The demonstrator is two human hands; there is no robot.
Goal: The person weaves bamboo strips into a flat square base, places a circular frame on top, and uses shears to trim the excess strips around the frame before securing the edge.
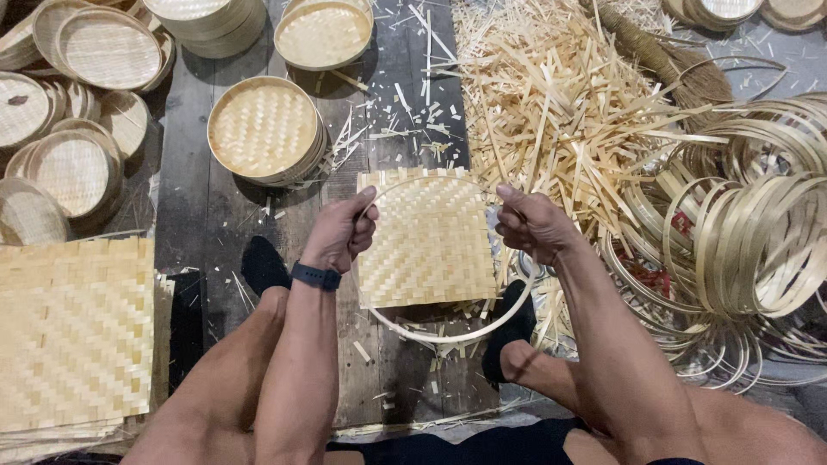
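The left hand (343, 231) and the right hand (532, 226) each close around opposite sides of a thin bamboo hoop (448, 336), fingers curled tight and thumbs pressed along the strip, so the ring keeps its round shape between them. The hoop hangs just above a square woven mat (426, 241), which lies flat on the dark plank floor (207, 215) between the person's feet; holding the ring from both sides lets it sit centred over the weave. The far arc of the hoop crosses the mat's top edge and the near arc curves below its bottom edge, so the mat's corners stick out beyond the circle

A stack of finished round trays (265, 129) sits just beyond the left hand, with more trays (77, 103) piled further left. A stack of uncut woven sheets (73, 331) lies by the left knee, within easy reach. To the right, a heap of loose hoops (749, 232) rests near the right arm, and a pile of bamboo offcuts (551, 95) spreads beyond the mat, pushed clear of the working spot
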